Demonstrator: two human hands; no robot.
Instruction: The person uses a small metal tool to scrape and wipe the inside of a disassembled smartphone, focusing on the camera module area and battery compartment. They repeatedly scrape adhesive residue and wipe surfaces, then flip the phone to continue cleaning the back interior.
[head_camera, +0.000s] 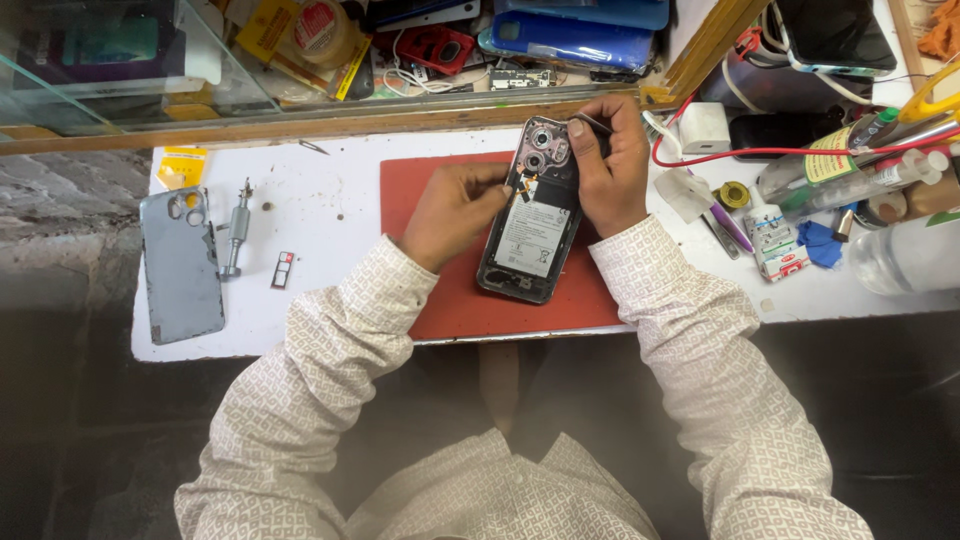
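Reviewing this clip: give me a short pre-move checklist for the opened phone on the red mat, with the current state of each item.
1. Opened phone lies over the red mat: ok.
2. Left hand steadies the phone's left edge: ok.
3. Right hand grips the top right corner near the camera rings: ok.
4. Thin dark tool in the right hand, tip position: cannot tell.
5. Detached grey back cover lies apart on the left of the white table: ok.
6. Small tray and screwdriver lie apart from the hands: ok.
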